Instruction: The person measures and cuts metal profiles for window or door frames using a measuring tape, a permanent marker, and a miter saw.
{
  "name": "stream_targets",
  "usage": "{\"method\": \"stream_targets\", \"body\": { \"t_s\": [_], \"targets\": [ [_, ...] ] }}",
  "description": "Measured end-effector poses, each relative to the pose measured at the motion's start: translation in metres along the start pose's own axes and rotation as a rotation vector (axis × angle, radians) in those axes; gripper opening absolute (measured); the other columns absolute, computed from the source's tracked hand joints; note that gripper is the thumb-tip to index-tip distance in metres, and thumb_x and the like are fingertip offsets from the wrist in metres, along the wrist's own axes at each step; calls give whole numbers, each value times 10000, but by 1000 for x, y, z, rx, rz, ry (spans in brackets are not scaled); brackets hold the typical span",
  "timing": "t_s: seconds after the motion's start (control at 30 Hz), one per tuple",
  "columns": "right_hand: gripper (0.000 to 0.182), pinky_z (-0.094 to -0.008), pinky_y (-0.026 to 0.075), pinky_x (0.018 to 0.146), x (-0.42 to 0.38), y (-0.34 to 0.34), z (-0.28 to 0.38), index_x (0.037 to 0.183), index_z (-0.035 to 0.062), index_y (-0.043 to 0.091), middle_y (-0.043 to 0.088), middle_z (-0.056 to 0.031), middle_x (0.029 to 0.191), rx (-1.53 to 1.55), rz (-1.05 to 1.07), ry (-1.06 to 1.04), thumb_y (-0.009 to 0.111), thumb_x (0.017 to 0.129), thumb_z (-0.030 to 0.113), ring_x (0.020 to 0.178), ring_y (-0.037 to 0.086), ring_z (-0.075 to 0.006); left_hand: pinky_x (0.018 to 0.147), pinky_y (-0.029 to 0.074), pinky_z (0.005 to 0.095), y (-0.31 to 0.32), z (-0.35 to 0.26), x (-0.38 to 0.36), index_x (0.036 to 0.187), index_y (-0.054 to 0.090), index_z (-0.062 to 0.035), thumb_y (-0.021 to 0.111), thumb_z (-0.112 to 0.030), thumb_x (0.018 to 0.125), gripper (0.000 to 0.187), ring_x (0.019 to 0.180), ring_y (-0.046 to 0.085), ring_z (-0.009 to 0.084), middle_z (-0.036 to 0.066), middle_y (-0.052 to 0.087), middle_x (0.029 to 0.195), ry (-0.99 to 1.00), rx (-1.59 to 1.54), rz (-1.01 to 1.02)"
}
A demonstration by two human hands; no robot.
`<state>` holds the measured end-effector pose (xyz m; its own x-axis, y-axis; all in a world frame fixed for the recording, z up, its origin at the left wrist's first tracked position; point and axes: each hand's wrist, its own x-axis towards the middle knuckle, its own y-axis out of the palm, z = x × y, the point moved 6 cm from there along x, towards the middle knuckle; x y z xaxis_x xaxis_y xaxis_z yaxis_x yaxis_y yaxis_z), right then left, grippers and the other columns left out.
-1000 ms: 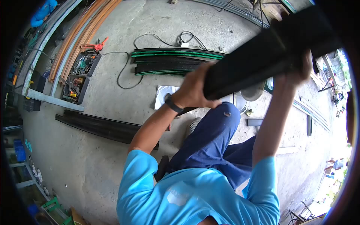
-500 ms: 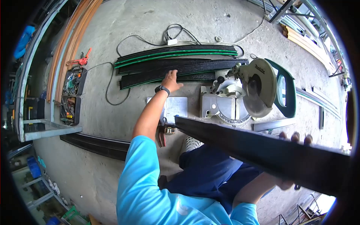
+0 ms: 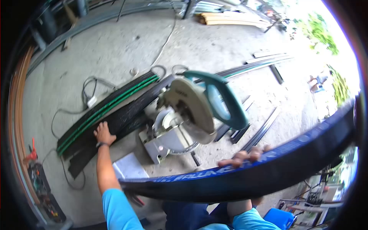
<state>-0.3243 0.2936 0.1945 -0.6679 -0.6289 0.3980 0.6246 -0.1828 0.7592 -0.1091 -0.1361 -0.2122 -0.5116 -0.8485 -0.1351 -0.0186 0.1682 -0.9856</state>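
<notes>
Right grip closed round long black profile — blue-lettered strip along its edge. Left grip open, fingers spread on dark strips — saw between grips, on floor.

The floor is rough, matt concrete, the saw has dull grey metal and smooth green plastic, and the long profile shows matt black with glossy blue film.

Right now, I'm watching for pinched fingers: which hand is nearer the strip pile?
Left. The left hand is over the pile; the right hand is well to the right, gripping the bar.
</notes>
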Motion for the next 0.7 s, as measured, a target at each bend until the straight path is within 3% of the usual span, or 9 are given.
{"method": "stream_targets", "body": {
  "t_s": [0.07, 0.1, 0.2, 0.3, 0.33, 0.43, 0.47, 0.57, 0.7],
  "targets": [
    [1001, -635, 461, 1121, -4, -13, -3, 1493, 15, 453, 574, -169, 1364, -123, 71, 11, 980, 709, 347, 1243, 613, -391, 1076, 403, 624, -29, -4, -16, 1395, 436, -131, 884, -273, 595, 928, 1306, 511, 395, 148, 489, 1364, 33, -37, -6],
    [1047, -602, 471, 1128, -15, -20, -6, 1498, -3, 433, 562, -189, 1365, -166, 75, 18, 981, 698, 392, 1259, 610, -376, 1034, 424, 649, -47, -1, -30, 1391, 433, -123, 880, -281, 597, 924, 1296, 512, 403, 153, 483, 1367, 37, -51, 14],
    [1107, -566, 466, 1143, -14, -16, -3, 1512, -32, 378, 560, -209, 1357, -198, 72, 128, 980, 689, 401, 1294, 595, -362, 992, 480, 584, -103, 12, -68, 1364, 457, -72, 885, -315, 615, 896, 1219, 561, 434, 197, 533, 1302, 110, -106, -91],
    [1115, -520, 477, 1132, -16, -3, 1, 1527, -25, 344, 575, -190, 1359, -251, -37, 112, 952, 711, 431, 1310, 588, -346, 974, 509, 526, -177, 14, -122, 1340, 493, -35, 896, -341, 621, 879, 1164, 603, 448, 231, 585, 1254, 163, -259, -161],
    [1026, -477, 488, 1111, -15, 2, 1, 1511, -35, 377, 585, -198, 1366, -238, 17, 111, 896, 755, 425, 1302, 596, -324, 970, 517, 507, -206, 11, -142, 1331, 508, -23, 900, -349, 622, 873, 1146, 616, 451, 242, 604, 1238, 181, -319, -180],
    [970, -504, 508, 1104, -27, 0, -6, 1505, -30, 392, 531, -171, 1431, -252, -10, 174, 867, 768, 385, 1321, 571, -356, 968, 521, 511, -287, -10, -206, 1314, 521, 13, 904, -367, 628, 873, 1136, 626, 463, 254, 630, 1223, 295, -484, -277],
    [944, -476, 520, 1078, -29, 11, -6, 1492, -37, 418, 544, -177, 1421, -279, -49, 161, 854, 773, 392, 1312, 579, -322, 973, 519, 511, -320, -25, -230, 1322, 520, 21, 904, -375, 634, 881, 1143, 629, 460, 262, 635, 1224, 306, -516, -240],
    [790, -429, 544, 1015, -49, 7, -21, 1423, -44, 500, 646, -173, 1283, -261, -130, 217, 832, 816, 340, 1174, 660, -282, 957, 527, 502, -387, -68, -295, 1311, 538, 8, 903, -395, 660, 849, 1114, 654, 440, 255, 653, 1181, 422, -588, -261],
    [663, -416, 563, 933, -78, 7, -44, 1360, -24, 550, 663, -120, 1183, -184, -198, 285, 823, 877, 340, 1078, 662, -236, 917, 552, 469, -434, -139, -355, 1320, 553, -19, 906, -388, 686, 814, 1072, 687, 404, 213, 678, 1178, 688, -687, -242]
  ]
}}
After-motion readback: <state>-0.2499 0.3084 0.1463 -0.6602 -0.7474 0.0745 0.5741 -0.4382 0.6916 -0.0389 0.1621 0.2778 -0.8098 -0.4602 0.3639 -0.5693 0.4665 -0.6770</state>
